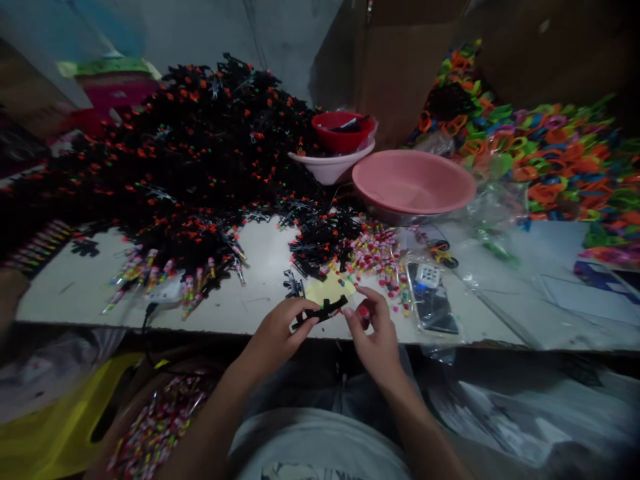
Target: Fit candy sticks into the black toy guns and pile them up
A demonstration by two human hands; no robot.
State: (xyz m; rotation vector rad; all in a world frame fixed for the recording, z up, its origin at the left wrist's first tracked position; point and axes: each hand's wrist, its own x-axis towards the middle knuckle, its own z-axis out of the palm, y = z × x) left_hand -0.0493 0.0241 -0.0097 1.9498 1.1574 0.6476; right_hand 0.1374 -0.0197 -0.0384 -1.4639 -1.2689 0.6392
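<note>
My left hand (277, 337) is closed on a small black toy gun (327, 309), which lies crosswise between my two hands just above the table's front edge. At the other end of the toy gun is my right hand (376, 337), its thumb and fingers curled around a small red piece (366, 315) whose exact kind is too blurred to make out. A pale yellow sheet (327, 288) lies under the toy gun. Just beyond my left hand another toy gun (294, 283) rests on the white table (270, 250).
A large heap of black toy guns (200, 147) with orange bits fills the back left. Candy tubes (383, 253) lie right of centre, near a bagged phone (433, 300). Behind them stand a pink basin (415, 180) and a red bowl (345, 137). Colourful plastic pieces (555, 160) pile up at right.
</note>
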